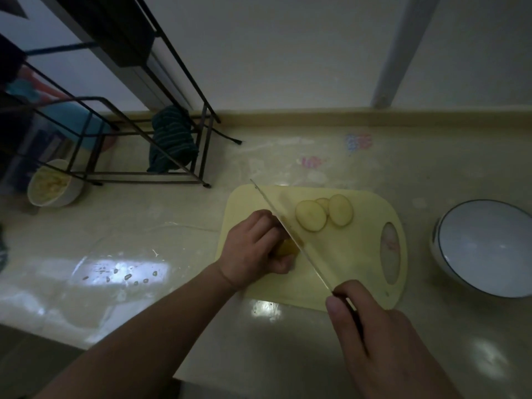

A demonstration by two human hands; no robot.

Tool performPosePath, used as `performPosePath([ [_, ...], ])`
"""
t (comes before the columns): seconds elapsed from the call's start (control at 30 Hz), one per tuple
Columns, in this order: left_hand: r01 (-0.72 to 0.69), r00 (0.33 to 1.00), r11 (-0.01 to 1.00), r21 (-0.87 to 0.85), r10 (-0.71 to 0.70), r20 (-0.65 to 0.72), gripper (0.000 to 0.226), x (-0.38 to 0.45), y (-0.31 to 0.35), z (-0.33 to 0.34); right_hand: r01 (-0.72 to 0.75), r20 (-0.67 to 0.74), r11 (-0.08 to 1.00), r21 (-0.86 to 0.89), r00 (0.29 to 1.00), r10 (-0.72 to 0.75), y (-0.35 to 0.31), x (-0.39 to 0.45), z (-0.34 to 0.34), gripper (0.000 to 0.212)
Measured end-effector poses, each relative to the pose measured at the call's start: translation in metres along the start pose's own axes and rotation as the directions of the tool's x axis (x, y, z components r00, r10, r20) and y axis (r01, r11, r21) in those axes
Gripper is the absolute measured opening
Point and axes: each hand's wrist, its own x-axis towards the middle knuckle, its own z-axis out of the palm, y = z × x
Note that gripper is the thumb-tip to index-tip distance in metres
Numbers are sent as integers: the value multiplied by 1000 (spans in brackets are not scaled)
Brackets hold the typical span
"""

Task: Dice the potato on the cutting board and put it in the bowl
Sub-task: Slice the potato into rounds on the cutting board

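Observation:
A pale yellow cutting board (359, 254) lies on the counter. My left hand (253, 249) curls over the remaining piece of potato (285, 248) on the board's left side, hiding most of it. My right hand (380, 341) grips the handle of a long knife (290, 228), whose blade runs diagonally across the board right against the potato piece. Three round potato slices (322, 214) lie overlapping just beyond the blade. A white bowl (486, 249) with a dark rim stands to the right of the board, with nothing in it.
A black wire rack (138, 145) with a striped dark cloth (171, 141) stands at the back left. Beside it sits a small bowl (53, 184) of yellowish food. Water droplets (123, 276) dot the counter at left. A wall runs behind.

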Motion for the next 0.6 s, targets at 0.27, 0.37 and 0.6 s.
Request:
performPosePath([
  [0.27, -2, 1000, 1000, -6, 2, -1, 43, 0, -3, 1, -43, 23, 999, -25, 999, 43, -2, 6, -5, 54],
  [0.37, 8, 1000, 1000, -5, -8, 10, 45, -2, -4, 2, -47, 35, 999, -14, 998, 47, -2, 6, -5, 53],
  [0.6, -8, 1000, 1000, -5, 9, 27, 43, 1, -7, 1, -9, 70, 999, -53, 997, 13, -4, 13, -10, 57],
])
